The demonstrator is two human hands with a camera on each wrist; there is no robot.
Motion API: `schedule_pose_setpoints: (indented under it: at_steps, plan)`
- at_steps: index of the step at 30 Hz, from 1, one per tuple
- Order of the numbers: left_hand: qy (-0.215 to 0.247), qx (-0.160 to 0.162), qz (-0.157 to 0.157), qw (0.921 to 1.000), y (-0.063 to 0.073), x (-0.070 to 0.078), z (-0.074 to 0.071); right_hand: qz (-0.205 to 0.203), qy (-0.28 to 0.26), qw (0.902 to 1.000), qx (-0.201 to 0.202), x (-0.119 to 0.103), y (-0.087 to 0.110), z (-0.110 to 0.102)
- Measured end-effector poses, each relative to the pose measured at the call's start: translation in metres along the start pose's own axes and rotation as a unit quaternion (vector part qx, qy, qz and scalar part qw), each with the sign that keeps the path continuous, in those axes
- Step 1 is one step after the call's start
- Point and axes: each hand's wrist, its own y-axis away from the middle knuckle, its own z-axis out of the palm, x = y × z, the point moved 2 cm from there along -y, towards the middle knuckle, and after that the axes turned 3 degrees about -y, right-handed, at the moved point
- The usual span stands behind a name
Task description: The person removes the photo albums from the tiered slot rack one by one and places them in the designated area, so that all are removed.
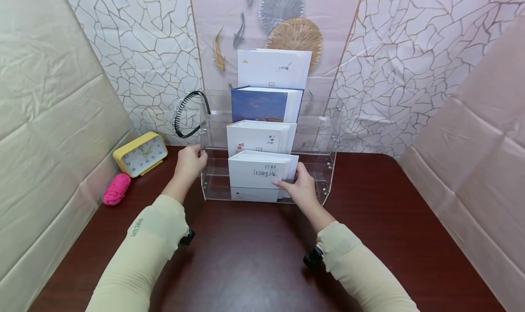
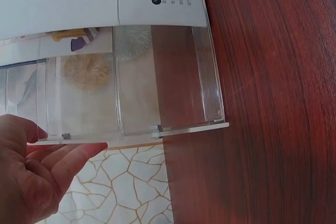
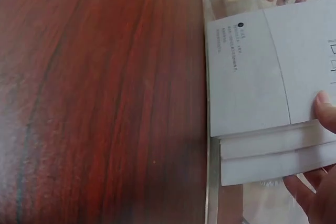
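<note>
Currently both hands are grasping: left hand [image 1: 190, 161] pinches the clear rack's [image 1: 215, 180] left side panel, right hand [image 1: 303, 186] has the front white book [image 1: 254, 175] by its right edge, thumb on cover. That book sits in the rack's lowest front tier, blue-covered book [image 1: 259, 104] two tiers behind. Rack's on the worktop [image 1: 246, 248]; yellow clock [image 1: 143, 155] and pink yarn [image 1: 117, 189] to its left.

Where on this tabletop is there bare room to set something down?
Bare tabletop lies between the sleeves, before the clear rack; more lies right of the rack, toward the drape. Crowded: left of the rack, with left hand, yellow clock, pink yarn.
</note>
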Motion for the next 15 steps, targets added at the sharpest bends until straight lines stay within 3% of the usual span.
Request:
schedule_pose_setpoints:
  at_steps: [8,15]
  plan:
    - [-0.004,-0.027,0.000,0.9996,-0.002,-0.003,0.000,-0.018,0.008,0.9998,0.002,-0.012,-0.002,0.002]
    - [-0.004,-0.034,-0.003,0.9994,-0.002,-0.003,-0.001,-0.089,0.039,0.9953,-0.005,-0.037,-0.010,0.008]
